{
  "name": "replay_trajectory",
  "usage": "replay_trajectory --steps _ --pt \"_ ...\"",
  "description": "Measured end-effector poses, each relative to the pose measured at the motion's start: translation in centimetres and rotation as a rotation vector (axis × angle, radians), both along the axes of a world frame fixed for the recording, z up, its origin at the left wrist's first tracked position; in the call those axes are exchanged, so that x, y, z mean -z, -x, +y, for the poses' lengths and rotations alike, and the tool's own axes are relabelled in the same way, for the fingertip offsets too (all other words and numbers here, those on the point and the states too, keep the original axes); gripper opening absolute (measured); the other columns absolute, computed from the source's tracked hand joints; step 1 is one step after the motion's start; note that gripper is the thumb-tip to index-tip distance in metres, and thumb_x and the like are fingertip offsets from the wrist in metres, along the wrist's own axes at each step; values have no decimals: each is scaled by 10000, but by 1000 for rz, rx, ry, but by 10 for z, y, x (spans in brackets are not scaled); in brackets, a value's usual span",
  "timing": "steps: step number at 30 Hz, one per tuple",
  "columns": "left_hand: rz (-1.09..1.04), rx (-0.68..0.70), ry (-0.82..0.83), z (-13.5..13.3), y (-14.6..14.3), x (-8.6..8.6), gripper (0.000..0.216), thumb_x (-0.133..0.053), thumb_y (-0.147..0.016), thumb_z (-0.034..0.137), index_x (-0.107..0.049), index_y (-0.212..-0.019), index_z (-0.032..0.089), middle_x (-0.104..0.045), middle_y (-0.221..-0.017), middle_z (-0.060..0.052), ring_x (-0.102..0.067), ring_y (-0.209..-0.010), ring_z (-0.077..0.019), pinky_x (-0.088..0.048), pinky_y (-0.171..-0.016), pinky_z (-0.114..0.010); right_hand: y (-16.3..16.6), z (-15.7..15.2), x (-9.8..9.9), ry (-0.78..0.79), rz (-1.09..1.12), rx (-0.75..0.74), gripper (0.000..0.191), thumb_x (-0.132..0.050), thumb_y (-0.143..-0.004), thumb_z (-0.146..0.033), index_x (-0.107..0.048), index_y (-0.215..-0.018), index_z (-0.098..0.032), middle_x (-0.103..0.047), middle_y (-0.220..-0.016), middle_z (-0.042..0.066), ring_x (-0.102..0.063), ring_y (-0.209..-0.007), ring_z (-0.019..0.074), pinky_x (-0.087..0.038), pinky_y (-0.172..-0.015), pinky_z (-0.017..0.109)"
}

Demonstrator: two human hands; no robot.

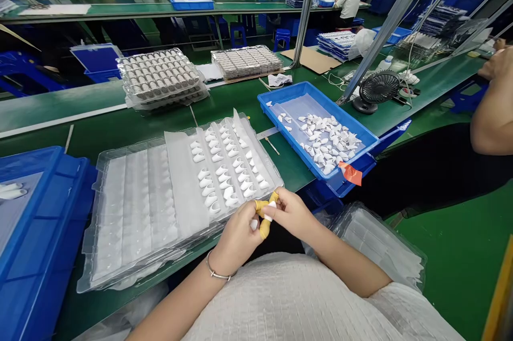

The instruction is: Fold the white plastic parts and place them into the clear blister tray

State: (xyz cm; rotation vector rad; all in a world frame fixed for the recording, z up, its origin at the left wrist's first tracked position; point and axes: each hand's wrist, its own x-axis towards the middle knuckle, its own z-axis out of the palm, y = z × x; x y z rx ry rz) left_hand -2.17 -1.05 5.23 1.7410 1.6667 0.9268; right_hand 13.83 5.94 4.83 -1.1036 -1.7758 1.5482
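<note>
My left hand (pixel 243 229) and my right hand (pixel 294 214) meet in front of my body, just off the near right corner of a clear plastic tray (pixel 90 255). Yellow finger covers sit on several fingertips. Pinched between both hands is a small white curved piece (pixel 270 211); another bit of white shows in my left palm, partly hidden by the fingers. Rows of similar white pieces (pixel 228 193) lie in the tray's right part. A translucent sheet (pixel 186 186) is folded back, and its left part covers the other rows.
A blue bin (pixel 316 92) with loose white pieces and an orange tag (pixel 350 173) stands right of the tray. Blue bins (pixel 36 266) flank the left. Behind are stacked filled trays (pixel 160 76), a black fan (pixel 377 90) and a metal post (pixel 385 25). A person's arm (pixel 495 100) is at right.
</note>
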Motion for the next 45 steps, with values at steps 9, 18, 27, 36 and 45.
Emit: replay_trajectory --steps 9,18,27,36,45 --pt "-12 46 31 -3 2 -2 198 -508 -800 158 -587 -979 189 -629 -878 -40 -578 -763 -185 -470 -694 -317 -2 13 1 193 152 39 372 -522 -900 -495 -463 -689 -195 -473 -559 -50 -433 -489 89 -311 -480 229" --pt "-666 25 372 1 3 -1 355 -527 -891 378 -489 -1195 199 -543 -720 28 -480 -525 -113 -437 -515 -258 -7 11 6 90 236 -124 297 -563 -904 -459 -577 -791 -184 -554 -649 -19 -510 -587 113 -394 -557 244" --pt "-765 7 389 2 4 -2 334 -636 -809 348 -577 -1081 164 -531 -732 32 -435 -473 -70 -423 -465 -228 -17 12 7 -254 178 -139 180 -591 -907 -368 -661 -879 -205 -540 -808 23 -547 -777 157 -436 -706 292" --pt "97 62 -27 -7 1 -12 61 -527 -831 193 -563 -880 202 -598 -780 -13 -559 -697 -177 -455 -640 -309 -2 0 -8 -235 -68 -45 462 -691 -786 -472 -373 -597 -197 -377 -628 -40 -357 -597 115 -274 -538 256" --pt "84 55 0 -17 11 -12 43 -538 -837 191 -545 -878 201 -634 -847 -28 -590 -763 -184 -465 -676 -318 6 -4 -2 199 175 -53 374 -577 -861 -536 -521 -745 -186 -485 -580 -48 -442 -496 91 -335 -481 229"
